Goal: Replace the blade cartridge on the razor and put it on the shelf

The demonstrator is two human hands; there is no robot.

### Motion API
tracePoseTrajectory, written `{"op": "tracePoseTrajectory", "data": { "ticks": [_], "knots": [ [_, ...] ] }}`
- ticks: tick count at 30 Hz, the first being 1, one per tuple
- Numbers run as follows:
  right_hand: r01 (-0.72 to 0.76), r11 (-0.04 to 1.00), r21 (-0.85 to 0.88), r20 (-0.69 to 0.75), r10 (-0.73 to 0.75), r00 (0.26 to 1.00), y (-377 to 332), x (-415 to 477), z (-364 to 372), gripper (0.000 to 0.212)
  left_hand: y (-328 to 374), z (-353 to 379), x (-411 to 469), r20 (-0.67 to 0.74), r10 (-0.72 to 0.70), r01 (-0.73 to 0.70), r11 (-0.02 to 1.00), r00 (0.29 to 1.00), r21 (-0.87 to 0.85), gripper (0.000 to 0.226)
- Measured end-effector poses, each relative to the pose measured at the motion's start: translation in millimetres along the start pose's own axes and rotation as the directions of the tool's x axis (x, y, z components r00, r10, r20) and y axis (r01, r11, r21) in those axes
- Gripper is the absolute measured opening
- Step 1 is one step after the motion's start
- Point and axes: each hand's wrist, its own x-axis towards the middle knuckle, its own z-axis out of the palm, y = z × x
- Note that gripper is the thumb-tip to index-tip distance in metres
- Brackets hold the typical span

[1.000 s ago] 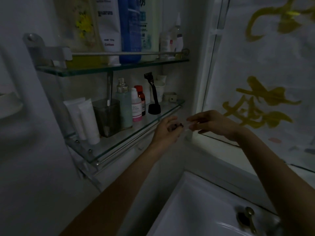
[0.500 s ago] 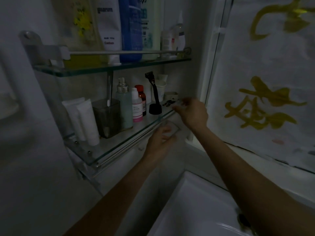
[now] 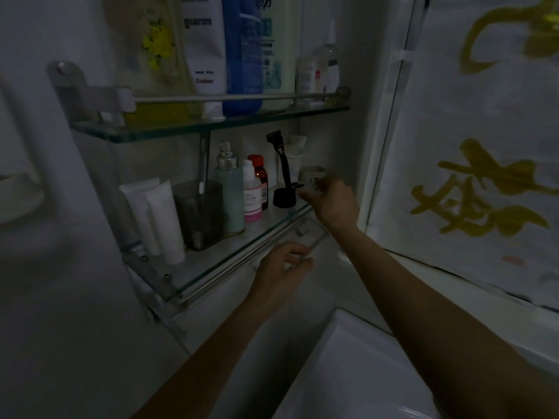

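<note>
Dimly lit bathroom walls are being taken up by two glass shelves, with a white sink (image 3: 363, 373) seen below and a window covering with yellow markings (image 3: 478, 189) hanging at the right. On the upper shelf (image 3: 211, 124), tall bottles and tubes are being kept behind a metal rail. On the lower shelf (image 3: 230, 252), two white tubes (image 3: 157, 219), a dark translucent cup (image 3: 199, 213), a pale green spray bottle (image 3: 230, 192), a small pink-labelled bottle (image 3: 252, 192) and a red-capped brown bottle (image 3: 260, 179) are being stored in a row.

The razor (image 3: 282, 164) is being held upright in its black stand (image 3: 284, 197) toward the right end of the lower shelf, with a dark cartridge head at its top; it is not being touched by either hand. A small dark piece (image 3: 298, 185) is lying on the glass just beside the stand, too dim to be identified with certainty. A white cup (image 3: 311, 173) is standing behind it.

The right hand (image 3: 329, 204) is being held over the right end of the lower shelf, near the stand, with its fingers (image 3: 308, 196) curled and reaching toward the dark piece; whether anything is being pinched between them cannot be told. The left hand (image 3: 281, 267) is being held below the shelf's front rail, its fingers closed around one end of a clear plastic case (image 3: 311, 234), which is being tilted up toward the shelf edge.
</note>
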Motion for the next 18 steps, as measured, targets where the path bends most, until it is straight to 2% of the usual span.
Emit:
{"op": "tracePoseTrajectory", "data": {
  "ticks": [11,16,18],
  "knots": [
    [0.015,0.998,-0.058,0.056,-0.011,0.998,3.4,1.8,2.7,0.055,-0.6,6.3,-6.7,0.019,-0.017,0.017,1.0,1.0,0.009,0.012],
    [0.071,0.996,-0.047,0.146,-0.063,0.987,6.0,1.9,-2.1,0.066,2.5,6.4,-5.8,0.026,0.011,-0.011,1.0,1.0,-0.002,0.013],
    [0.071,0.997,-0.03,0.132,-0.066,0.989,11.7,0.3,-9.6,0.068,4.4,6.2,-5.3,0.032,0.027,-0.027,1.0,0.999,-0.013,0.013]
  ]
}}
